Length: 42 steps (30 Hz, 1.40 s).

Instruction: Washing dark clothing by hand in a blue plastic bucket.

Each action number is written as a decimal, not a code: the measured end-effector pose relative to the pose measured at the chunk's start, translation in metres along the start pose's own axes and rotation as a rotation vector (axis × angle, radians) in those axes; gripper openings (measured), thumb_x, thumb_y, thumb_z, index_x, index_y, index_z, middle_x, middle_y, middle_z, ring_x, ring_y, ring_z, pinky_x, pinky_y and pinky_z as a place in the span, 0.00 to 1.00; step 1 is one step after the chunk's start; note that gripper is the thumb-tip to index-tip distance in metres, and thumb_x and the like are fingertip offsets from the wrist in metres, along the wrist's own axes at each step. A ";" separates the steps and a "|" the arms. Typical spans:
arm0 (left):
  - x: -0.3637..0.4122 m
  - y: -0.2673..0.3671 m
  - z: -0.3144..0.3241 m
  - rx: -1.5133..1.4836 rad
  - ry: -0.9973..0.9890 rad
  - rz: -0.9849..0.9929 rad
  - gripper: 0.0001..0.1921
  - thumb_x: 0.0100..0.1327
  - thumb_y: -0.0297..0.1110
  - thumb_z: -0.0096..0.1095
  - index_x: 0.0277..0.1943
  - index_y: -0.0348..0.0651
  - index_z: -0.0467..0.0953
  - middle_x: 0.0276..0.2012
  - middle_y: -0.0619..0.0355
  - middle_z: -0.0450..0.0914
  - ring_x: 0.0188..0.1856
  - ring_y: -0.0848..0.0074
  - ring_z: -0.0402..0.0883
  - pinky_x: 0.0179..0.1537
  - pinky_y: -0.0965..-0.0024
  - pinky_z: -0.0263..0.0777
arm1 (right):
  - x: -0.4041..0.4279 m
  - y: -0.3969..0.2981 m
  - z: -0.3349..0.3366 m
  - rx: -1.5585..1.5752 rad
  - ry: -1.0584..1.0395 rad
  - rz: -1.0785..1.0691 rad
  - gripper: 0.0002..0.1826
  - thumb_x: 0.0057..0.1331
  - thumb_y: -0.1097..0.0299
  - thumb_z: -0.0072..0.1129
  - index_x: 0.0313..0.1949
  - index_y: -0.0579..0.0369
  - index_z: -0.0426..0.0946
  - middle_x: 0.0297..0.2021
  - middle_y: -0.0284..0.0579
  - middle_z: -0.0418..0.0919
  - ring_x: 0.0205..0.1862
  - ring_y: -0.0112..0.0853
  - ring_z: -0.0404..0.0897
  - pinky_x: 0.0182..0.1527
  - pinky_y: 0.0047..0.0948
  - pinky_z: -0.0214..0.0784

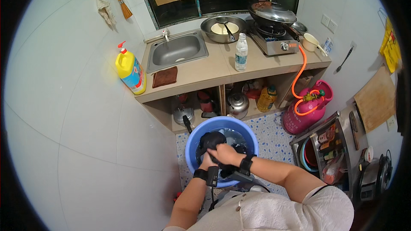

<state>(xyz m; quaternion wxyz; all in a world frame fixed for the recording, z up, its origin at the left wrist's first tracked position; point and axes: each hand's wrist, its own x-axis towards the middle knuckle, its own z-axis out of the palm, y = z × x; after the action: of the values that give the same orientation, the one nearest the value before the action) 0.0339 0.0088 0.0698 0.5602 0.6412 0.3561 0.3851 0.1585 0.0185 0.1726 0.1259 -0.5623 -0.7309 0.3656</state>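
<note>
A round blue plastic basin point(254, 141) stands on the floor before me with water point(231, 133) in it. Bunched black cloth point(212, 139) rises above the water at the basin's left side, and more dark fabric point(239, 148) lies in the water to the right. My right hand point(226, 154) is closed around the black cloth from the right. Just below it, my left hand point(208, 163) grips the same bundle, its fingers partly hidden. A black band with a device sits on each wrist.
A counter point(205, 77) with a sink point(179, 48), plastic bottle point(241, 54) and gas stove point(273, 37) spans the back. On the right are a pink gas cylinder point(305, 112), its orange hose point(294, 83) and a metal shelf point(348, 134). A lidded pan point(183, 114) sits close behind the basin.
</note>
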 end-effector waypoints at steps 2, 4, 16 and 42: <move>0.018 0.055 0.025 -0.397 0.244 -0.362 0.20 0.59 0.40 0.42 0.50 0.37 0.61 0.45 0.52 0.68 0.46 0.67 0.68 0.46 0.68 0.64 | 0.017 0.018 0.000 -0.052 0.084 0.105 0.23 0.57 0.53 0.43 0.27 0.65 0.74 0.27 0.61 0.73 0.32 0.50 0.73 0.38 0.40 0.66; 0.027 0.062 0.030 -0.796 0.467 -0.769 0.20 0.61 0.44 0.37 0.46 0.36 0.65 0.37 0.54 0.73 0.38 0.71 0.73 0.39 0.69 0.69 | 0.025 0.025 -0.006 -0.058 0.121 0.082 0.19 0.57 0.57 0.45 0.28 0.64 0.72 0.28 0.60 0.73 0.33 0.50 0.73 0.37 0.41 0.65; 0.027 0.091 0.001 -0.929 0.194 -0.716 0.21 0.62 0.44 0.34 0.47 0.36 0.67 0.43 0.52 0.73 0.42 0.68 0.73 0.44 0.68 0.68 | -0.002 0.081 -0.020 1.448 -0.173 0.318 0.27 0.60 0.56 0.44 0.55 0.57 0.55 0.47 0.46 0.67 0.48 0.34 0.67 0.52 0.30 0.56; 0.036 0.077 0.018 -0.462 0.386 -0.572 0.17 0.61 0.40 0.36 0.37 0.34 0.68 0.31 0.51 0.73 0.31 0.68 0.74 0.32 0.67 0.68 | 0.026 0.027 -0.014 0.097 0.246 0.013 0.21 0.60 0.58 0.39 0.31 0.67 0.72 0.27 0.63 0.72 0.32 0.53 0.71 0.37 0.43 0.64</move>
<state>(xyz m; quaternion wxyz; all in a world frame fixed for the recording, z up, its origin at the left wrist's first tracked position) 0.0676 0.0236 0.1478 0.6966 0.2899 0.5228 0.3967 0.1772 0.0504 0.1581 0.2393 -0.6009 -0.6878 0.3296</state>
